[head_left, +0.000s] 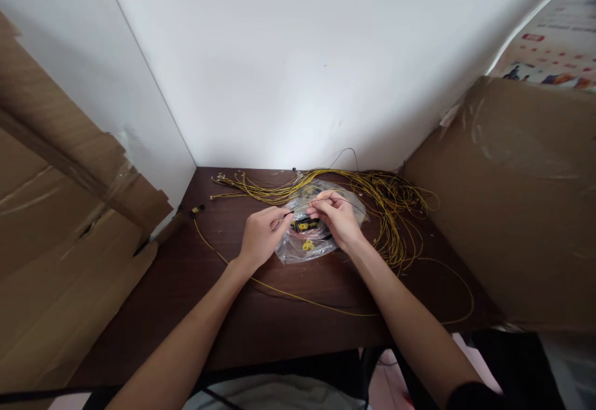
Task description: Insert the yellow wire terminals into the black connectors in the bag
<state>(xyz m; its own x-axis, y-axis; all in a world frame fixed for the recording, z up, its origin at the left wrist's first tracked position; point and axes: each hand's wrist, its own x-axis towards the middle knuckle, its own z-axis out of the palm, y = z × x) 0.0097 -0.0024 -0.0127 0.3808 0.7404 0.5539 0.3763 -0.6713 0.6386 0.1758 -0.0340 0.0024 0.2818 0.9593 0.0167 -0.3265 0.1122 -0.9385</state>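
Wire [302,205] spans pinching left fingers [282,222] and right fingers [323,207], well behind the front table edge [288,349].

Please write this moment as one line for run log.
left hand: pinching thin wire | right hand: pinching same wire | dark table: clear plastic bag, yellow wire bundle

A brown table [288,332] bears yellow wires [386,211], 1 clear bag [285,252].

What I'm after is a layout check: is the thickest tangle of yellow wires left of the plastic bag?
No, the thickest wire tangle lies to the right of the plastic bag.
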